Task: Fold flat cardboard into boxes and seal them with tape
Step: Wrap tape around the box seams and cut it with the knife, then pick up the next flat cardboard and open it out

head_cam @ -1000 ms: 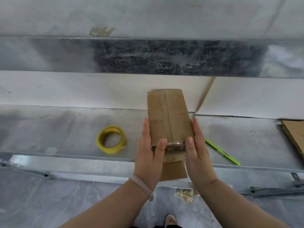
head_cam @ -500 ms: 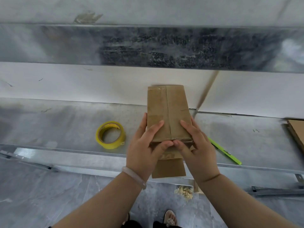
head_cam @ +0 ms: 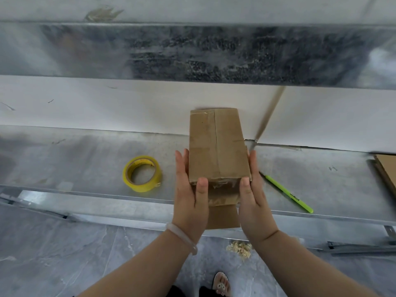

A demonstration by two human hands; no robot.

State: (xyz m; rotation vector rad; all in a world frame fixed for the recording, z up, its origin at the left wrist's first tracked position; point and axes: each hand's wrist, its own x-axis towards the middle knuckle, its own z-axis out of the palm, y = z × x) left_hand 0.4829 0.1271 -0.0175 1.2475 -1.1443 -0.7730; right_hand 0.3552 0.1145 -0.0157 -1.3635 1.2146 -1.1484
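Where the box stands: the box (head_cam: pixel 216 151) is on the metal shelf (head_cam: pixel 85 159), folded up into shape, its far end near the white back wall and its near end over the front lip.
Left hand: the left hand (head_cam: pixel 188 198) lies flat against the box's left side, fingers straight, thumb laid on the near top edge.
Right hand: the right hand (head_cam: pixel 255 200) mirrors it on the right side, fingers straight, so the box is pressed between two flat palms.
Done: a strip of clear tape runs along the top seam and turns down over the near end.
Unclear: the far end and the underside are hidden, so whether they are sealed cannot be told.
Left: judging by the flat cardboard (head_cam: pixel 385 170) at the right edge, more boxes probably remain to fold.
Tools: the yellow tape roll (head_cam: pixel 141 174) lies left of the box, and a green pen (head_cam: pixel 288 194) lies right; both are untouched.
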